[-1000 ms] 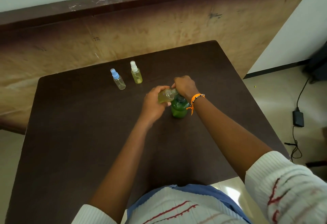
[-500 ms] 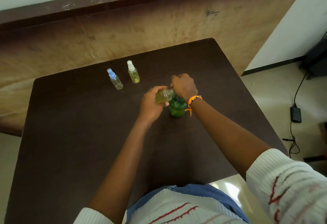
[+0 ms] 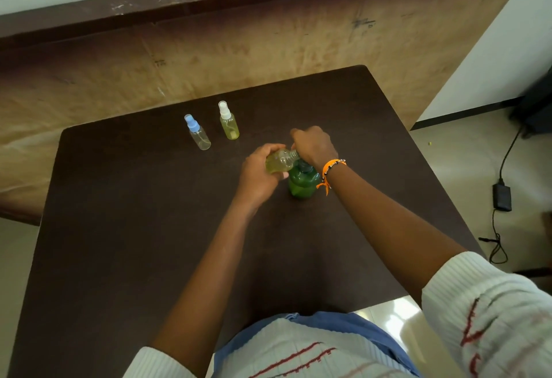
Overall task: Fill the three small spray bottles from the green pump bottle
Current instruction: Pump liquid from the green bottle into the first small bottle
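The right hand (image 3: 313, 146) covered the pump head of the green pump bottle (image 3: 301, 182), so whether its fingers pressed or gripped could not be told. The left hand (image 3: 260, 173) hid much of the uncapped spray bottle (image 3: 279, 162). The table (image 3: 119, 228) ran off the lower and left edges.

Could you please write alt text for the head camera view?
A left hand tilts a small uncapped bottle at the green pump bottle, whose top the right hand covers. Two capped spray bottles, blue-capped and white-capped, stand behind.
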